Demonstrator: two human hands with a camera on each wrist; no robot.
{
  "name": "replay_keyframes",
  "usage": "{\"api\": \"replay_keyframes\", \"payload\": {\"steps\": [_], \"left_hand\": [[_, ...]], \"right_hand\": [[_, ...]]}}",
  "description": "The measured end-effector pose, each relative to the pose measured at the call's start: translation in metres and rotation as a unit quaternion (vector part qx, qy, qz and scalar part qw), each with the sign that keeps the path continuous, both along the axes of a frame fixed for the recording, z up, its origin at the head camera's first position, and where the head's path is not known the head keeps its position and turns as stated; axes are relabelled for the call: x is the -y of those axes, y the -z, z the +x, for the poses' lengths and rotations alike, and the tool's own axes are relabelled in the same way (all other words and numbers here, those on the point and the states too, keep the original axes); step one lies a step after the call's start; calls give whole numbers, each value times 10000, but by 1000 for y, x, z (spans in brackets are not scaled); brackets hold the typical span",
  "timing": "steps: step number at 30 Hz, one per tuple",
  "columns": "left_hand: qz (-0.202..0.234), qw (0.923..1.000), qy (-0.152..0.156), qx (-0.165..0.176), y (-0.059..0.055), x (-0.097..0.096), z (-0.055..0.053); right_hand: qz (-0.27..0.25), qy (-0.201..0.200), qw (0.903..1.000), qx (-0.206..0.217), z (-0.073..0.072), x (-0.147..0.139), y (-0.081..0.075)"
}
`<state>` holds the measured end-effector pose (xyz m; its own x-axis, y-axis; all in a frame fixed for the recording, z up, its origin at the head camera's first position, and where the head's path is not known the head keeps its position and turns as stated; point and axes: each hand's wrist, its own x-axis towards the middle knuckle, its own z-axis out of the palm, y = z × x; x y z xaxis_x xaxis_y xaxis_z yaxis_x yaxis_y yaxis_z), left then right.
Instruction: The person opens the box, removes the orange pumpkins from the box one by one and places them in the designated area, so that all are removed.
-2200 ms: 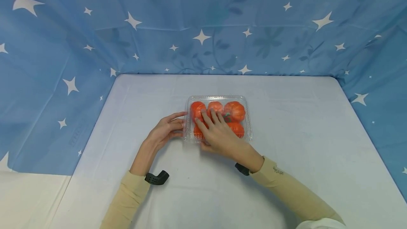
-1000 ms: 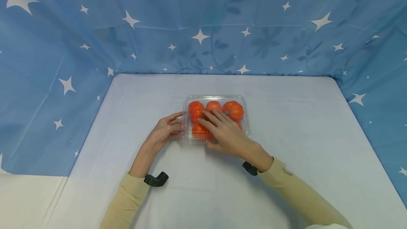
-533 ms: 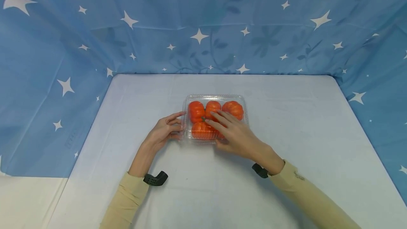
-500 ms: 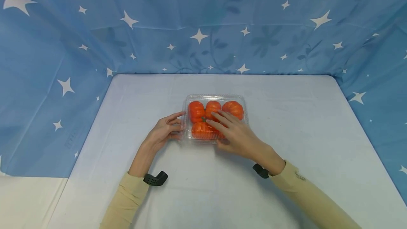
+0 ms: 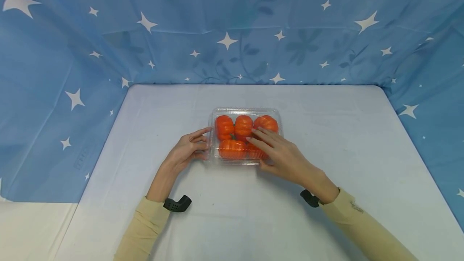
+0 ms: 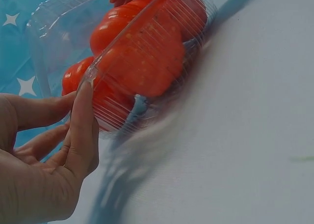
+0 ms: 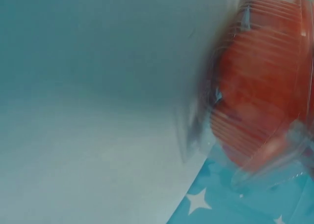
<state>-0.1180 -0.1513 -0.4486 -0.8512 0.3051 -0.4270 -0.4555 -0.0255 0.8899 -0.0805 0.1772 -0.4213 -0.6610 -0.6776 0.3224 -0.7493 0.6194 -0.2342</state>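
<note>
Two front tomatoes [image 5: 232, 149] — hand-covered [image 5: 280, 154]

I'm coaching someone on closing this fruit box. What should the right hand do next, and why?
Probably press the lid down near the right front corner: the right hand lies flat on the clear box there, while the left hand steadies its left edge.

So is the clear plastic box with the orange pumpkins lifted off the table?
No, the clear plastic box of orange pumpkins rests on the pale table, with both hands touching it.
</note>
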Motion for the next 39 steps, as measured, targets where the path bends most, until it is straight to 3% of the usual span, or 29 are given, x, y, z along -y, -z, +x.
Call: {"api": "replay_keyframes", "payload": {"steps": [10,18,31,39], "left_hand": [[-34,9999,106,-127,-1,0,0],[-47,9996,198,-180,-2,0,-2],[-19,9995,250,-181,-2,2,-3],[-8,9998,143,-127,0,1,-3]], "right_hand": [[-194,-78,9997,-106,2,-15,2],[-159,80,9998,-10,4,-23,3],[-390,279,9977,-478,3,-34,10],[-269,484,9984,82,8,-36,7]]}}
